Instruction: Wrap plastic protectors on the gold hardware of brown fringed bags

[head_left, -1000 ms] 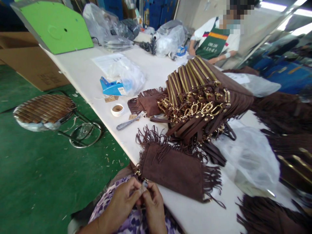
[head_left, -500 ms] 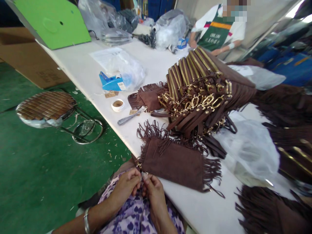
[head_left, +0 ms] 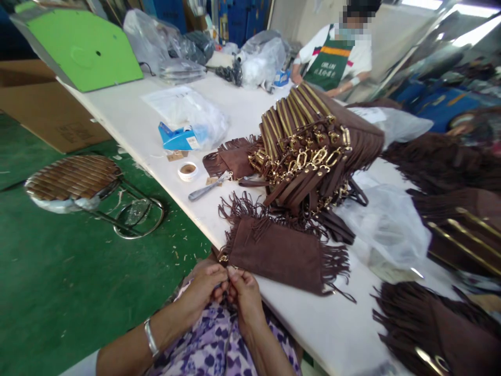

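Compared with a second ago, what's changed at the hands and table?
The left hand and right hand sit higher in frame, at least partly from camera shift; a silver bangle on the left forearm has come into view. Fingertips remain together; what they pinch is unclear. Fringed bag, bag stack and blue tape dispenser stayed put.

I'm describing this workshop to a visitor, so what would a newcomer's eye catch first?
Probably the pile of brown, gold-trimmed fringed bags on the white table, then the bright green casing at its far left corner. Nearest, the left hand and right hand are close together beside a flat-lying bag.
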Available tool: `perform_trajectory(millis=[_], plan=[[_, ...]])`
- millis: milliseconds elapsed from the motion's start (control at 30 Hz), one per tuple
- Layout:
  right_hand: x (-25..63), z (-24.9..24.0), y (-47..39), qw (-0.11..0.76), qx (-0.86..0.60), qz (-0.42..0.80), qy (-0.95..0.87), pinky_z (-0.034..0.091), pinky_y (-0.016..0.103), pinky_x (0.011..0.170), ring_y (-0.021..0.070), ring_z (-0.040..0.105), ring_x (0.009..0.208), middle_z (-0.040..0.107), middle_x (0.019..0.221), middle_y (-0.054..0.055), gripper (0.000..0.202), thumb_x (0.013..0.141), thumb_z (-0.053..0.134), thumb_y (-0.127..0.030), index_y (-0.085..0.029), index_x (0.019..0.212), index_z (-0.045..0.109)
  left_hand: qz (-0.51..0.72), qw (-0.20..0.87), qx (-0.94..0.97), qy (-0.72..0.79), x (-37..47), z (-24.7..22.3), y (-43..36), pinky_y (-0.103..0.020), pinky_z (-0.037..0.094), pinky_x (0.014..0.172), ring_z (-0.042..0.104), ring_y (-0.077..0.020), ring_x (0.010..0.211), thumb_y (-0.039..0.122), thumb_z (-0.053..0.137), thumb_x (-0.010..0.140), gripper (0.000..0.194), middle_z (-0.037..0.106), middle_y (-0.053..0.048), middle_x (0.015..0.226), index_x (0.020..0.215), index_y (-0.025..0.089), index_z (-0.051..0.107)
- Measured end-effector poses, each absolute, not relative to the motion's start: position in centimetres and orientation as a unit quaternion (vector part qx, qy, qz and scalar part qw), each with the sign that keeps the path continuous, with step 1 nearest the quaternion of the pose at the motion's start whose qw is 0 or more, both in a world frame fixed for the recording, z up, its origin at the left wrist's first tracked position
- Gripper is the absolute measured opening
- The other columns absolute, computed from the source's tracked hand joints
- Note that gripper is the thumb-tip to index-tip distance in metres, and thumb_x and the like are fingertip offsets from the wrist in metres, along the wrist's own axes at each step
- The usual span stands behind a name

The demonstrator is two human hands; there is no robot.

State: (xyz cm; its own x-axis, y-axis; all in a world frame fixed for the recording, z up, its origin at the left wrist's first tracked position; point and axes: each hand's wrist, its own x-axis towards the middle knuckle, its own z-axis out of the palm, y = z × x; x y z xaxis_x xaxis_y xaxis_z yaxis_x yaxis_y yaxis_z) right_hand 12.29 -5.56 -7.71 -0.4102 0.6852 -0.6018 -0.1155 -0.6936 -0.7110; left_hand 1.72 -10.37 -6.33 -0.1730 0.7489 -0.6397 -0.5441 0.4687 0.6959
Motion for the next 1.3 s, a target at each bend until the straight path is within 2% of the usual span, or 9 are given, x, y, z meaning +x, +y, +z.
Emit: perform_trajectory(millis=[67,200,367,533,667,767,933,1133,1300], plan=[[12.3,-7.9,-5.7,0.266,-0.476,0.784,-0.296,0.026,0.018,0.040,0.0055,0.037,0.039,0.053,0.049,-0.004,0.047,0.068,0.077,-0.058,-0.014,0.072,0.059,0.500,0.635,0.100,0.580,1.3,-6.5,-10.8,-0.018,0.041,0.047,0.053,-0.0091,0.047,0.042,0.067,0.079,0.028,0.063,0.000,0.064,0.077,0.015,0.061],[12.6,-7.9,-5.9,0.267,-0.467,0.792,-0.288,0.028,0.018,0.042,0.0049,0.037,0.042,0.052,0.052,-0.005,0.049,0.068,0.076,-0.060,-0.014,0.073,0.059,0.486,0.628,0.092,0.600,0.4,-6.3,-11.8,-0.024,0.052,0.060,0.066,-0.0158,0.064,0.059,0.062,0.082,0.051,0.072,-0.009,0.085,0.105,0.013,0.065],[13.2,-7.8,-6.0,0.239,-0.490,0.771,-0.329,0.029,0.018,0.041,0.0061,0.038,0.042,0.051,0.051,-0.004,0.051,0.076,0.065,-0.066,-0.016,0.070,0.057,0.470,0.651,0.049,0.594,0.0,-5.8,-12.5,-0.026,0.053,0.061,0.067,-0.0182,0.069,0.064,0.070,0.072,0.063,0.073,-0.011,0.091,0.108,0.013,0.065],[13.0,-8.2,-5.9,0.232,-0.519,0.756,-0.324,0.027,0.018,0.038,0.0055,0.031,0.038,0.042,0.045,-0.007,0.051,0.072,0.069,-0.066,-0.018,0.063,0.052,0.461,0.662,0.072,0.586,0.0,-5.8,-13.3,-0.029,0.053,0.063,0.066,-0.0202,0.070,0.061,0.072,0.070,0.054,0.073,-0.010,0.086,0.096,0.013,0.069],[12.8,-8.2,-5.6,0.246,-0.506,0.783,-0.265,0.021,0.018,0.038,0.0037,0.024,0.038,0.045,0.050,-0.008,0.048,0.063,0.079,-0.058,-0.019,0.068,0.052,0.451,0.666,0.074,0.589,-0.3,-6.1,-13.6,-0.031,0.052,0.065,0.067,-0.0220,0.070,0.053,0.071,0.071,0.045,0.074,-0.010,0.084,0.094,0.014,0.069],[12.6,-8.0,-5.5,0.250,-0.497,0.799,-0.229,0.019,0.018,0.039,0.0031,0.022,0.039,0.043,0.051,-0.009,0.044,0.065,0.079,-0.052,-0.019,0.070,0.051,0.442,0.661,0.078,0.601,-0.4,-6.3,-13.6,-0.032,0.051,0.064,0.068,-0.0241,0.072,0.045,0.069,0.070,0.039,0.074,-0.010,0.085,0.094,0.015,0.069],[12.5,-8.0,-5.7,0.259,-0.477,0.812,-0.213,0.022,0.019,0.042,0.0049,0.023,0.044,0.037,0.053,-0.010,0.037,0.072,0.076,-0.045,-0.019,0.070,0.050,0.453,0.640,0.137,0.606,-0.4,-6.2,-13.9,-0.031,0.049,0.063,0.069,-0.0239,0.072,0.033,0.054,0.081,0.028,0.074,-0.007,0.082,0.099,0.017,0.067],[12.5,-8.3,-5.9,0.266,-0.472,0.809,-0.227,0.025,0.020,0.045,0.0064,0.025,0.047,0.034,0.055,-0.009,0.034,0.077,0.071,-0.043,-0.019,0.069,0.049,0.440,0.625,0.182,0.618,-0.6,-5.5,-13.8,-0.032,0.050,0.067,0.069,-0.0248,0.077,0.032,0.045,0.088,0.030,0.074,-0.006,0.084,0.106,0.018,0.066],[12.6,-8.7,-5.9,0.268,-0.485,0.806,-0.210,0.023,0.019,0.044,0.0054,0.023,0.047,0.034,0.056,-0.009,0.034,0.073,0.075,-0.042,-0.019,0.071,0.050,0.432,0.633,0.199,0.610,-0.9,-4.9,-13.9,-0.030,0.049,0.067,0.069,-0.0238,0.078,0.031,0.044,0.088,0.032,0.074,-0.005,0.087,0.105,0.018,0.067]])
